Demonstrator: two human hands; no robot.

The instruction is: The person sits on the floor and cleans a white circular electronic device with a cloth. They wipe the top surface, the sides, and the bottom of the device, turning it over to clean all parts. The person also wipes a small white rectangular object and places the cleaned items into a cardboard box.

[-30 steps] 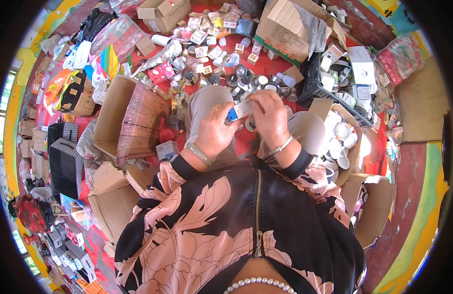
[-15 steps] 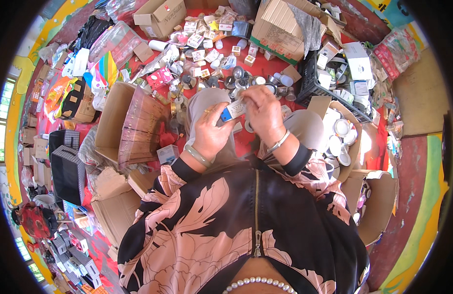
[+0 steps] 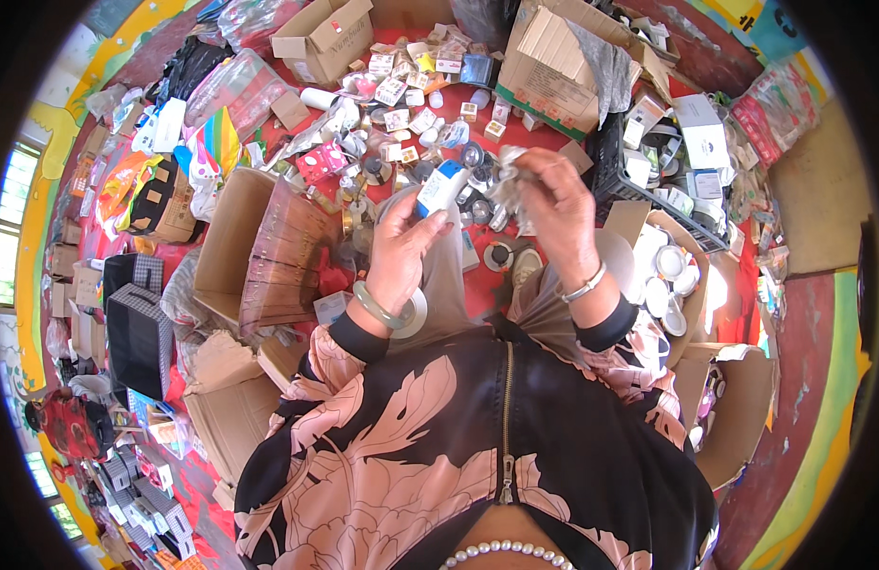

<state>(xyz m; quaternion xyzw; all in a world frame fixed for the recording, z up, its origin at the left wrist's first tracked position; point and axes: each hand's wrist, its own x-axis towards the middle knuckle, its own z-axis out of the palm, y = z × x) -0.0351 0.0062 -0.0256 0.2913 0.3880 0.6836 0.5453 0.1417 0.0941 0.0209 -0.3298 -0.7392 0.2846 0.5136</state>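
My left hand (image 3: 403,249), with a pale bangle at its wrist, is closed round a small blue-and-white box (image 3: 442,188), held tilted in front of my knees. To its right, my right hand (image 3: 560,214) pinches a crumpled greyish-white piece (image 3: 507,190) that looks like thin plastic or cloth; which one I cannot tell. The two hands are apart. Beyond them on the red floor lie several small jars and lids (image 3: 472,155), partly hidden by the box and the crumpled piece. A pink package (image 3: 321,161) lies to the left among them.
An open carton (image 3: 232,228) stands at my left, with an empty-looking black bin (image 3: 135,342) past it. At my right are a carton of white round lids (image 3: 669,271) and a black crate (image 3: 605,161) of packages. Cardboard boxes (image 3: 553,76) stand at the far side.
My right hand has moved right, away from the box, with the crumpled piece now showing in it. The left hand has turned the box more upright. The view has shifted slightly.
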